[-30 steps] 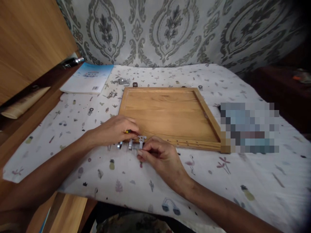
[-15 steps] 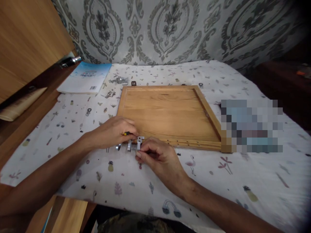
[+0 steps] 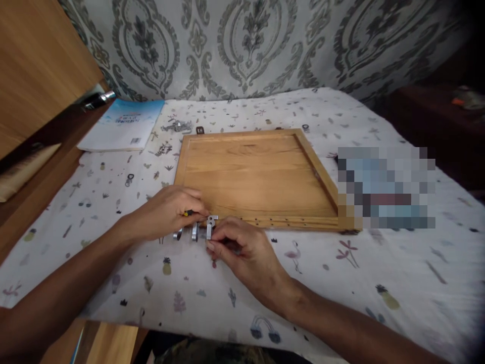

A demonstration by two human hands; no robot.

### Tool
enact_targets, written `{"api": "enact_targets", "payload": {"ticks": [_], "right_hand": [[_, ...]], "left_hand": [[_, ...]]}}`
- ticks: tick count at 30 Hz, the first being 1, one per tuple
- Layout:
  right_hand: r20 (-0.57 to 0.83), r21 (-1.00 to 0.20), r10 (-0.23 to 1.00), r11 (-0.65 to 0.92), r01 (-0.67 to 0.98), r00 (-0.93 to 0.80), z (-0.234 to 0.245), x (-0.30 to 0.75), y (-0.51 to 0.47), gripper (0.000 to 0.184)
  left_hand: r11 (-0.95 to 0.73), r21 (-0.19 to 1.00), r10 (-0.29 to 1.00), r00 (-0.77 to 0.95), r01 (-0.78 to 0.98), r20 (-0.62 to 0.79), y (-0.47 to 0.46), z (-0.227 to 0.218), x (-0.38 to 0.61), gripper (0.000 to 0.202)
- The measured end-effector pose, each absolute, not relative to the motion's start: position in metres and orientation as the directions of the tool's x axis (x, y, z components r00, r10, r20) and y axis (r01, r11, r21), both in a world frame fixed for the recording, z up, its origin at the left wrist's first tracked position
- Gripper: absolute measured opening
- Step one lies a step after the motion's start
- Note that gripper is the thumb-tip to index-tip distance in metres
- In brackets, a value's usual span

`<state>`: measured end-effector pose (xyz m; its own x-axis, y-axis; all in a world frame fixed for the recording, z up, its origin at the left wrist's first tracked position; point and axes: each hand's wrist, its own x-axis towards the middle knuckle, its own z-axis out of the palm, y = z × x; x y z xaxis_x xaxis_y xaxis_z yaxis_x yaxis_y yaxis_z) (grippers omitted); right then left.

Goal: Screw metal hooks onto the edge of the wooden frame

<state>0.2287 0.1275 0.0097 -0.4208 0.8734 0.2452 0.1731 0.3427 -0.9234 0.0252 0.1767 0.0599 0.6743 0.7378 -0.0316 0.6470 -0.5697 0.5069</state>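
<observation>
My left hand (image 3: 174, 210) is closed at the front left edge of a framed wooden board (image 3: 246, 174). From its fingers shows a small yellow-and-black tool (image 3: 188, 213), mostly covered by the hand. My right hand (image 3: 244, 242) pinches a silver metal hook (image 3: 209, 228) against that same edge, thumb below and fingers above. Left of it, two more curved silver hooks stick out from the edge, a middle hook (image 3: 194, 231) and an outer hook (image 3: 178, 234). Several small dark holes run along the front rail to the right.
Loose silver metal pieces (image 3: 178, 126) and a small heap of screws (image 3: 164, 148) lie beyond the board's left side on the patterned cloth (image 3: 299, 303). A blue-and-white book (image 3: 121, 124) rests at the back left. To the right is a blurred-out object (image 3: 386, 187).
The whole view has shifted slightly, so everything appears a little further left. Both hands keep their grip at the hook on the board's edge, with hardly any other movement.
</observation>
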Motion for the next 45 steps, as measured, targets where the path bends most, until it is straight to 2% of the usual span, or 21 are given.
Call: {"api": "enact_targets", "payload": {"ticks": [15, 27, 32, 37, 41, 45], "right_hand": [[0.288, -0.914, 0.864, 0.376, 0.149, -0.413, 0.010, 0.231, 0.128, 0.021], [0.315, -0.907, 0.854, 0.400, 0.134, -0.414, 0.011, 0.231, 0.129, 0.019], [0.374, -0.869, 0.838, 0.466, 0.164, -0.398, 0.010, 0.234, 0.130, 0.015], [0.445, -0.765, 0.793, 0.578, 0.283, -0.417, 0.015, 0.242, 0.131, 0.014], [0.513, -0.546, 0.725, 0.689, 0.476, -0.460, 0.017, 0.246, 0.132, 0.023], [0.544, -0.358, 0.654, 0.747, 0.560, -0.526, 0.013, 0.246, 0.133, 0.020]], "left_hand": [[-0.550, 0.527, 0.764, 0.645, 0.648, 0.004, 0.175, 0.054, 0.023, 0.028], [-0.576, 0.499, 0.760, 0.649, 0.647, 0.036, 0.174, 0.054, 0.025, 0.027], [-0.574, 0.502, 0.763, 0.646, 0.646, 0.041, 0.174, 0.054, 0.024, 0.026], [-0.574, 0.504, 0.766, 0.642, 0.646, 0.049, 0.174, 0.053, 0.024, 0.024], [-0.568, 0.509, 0.764, 0.644, 0.646, 0.035, 0.174, 0.054, 0.025, 0.023], [-0.565, 0.516, 0.761, 0.648, 0.644, 0.025, 0.173, 0.054, 0.025, 0.023]]}}
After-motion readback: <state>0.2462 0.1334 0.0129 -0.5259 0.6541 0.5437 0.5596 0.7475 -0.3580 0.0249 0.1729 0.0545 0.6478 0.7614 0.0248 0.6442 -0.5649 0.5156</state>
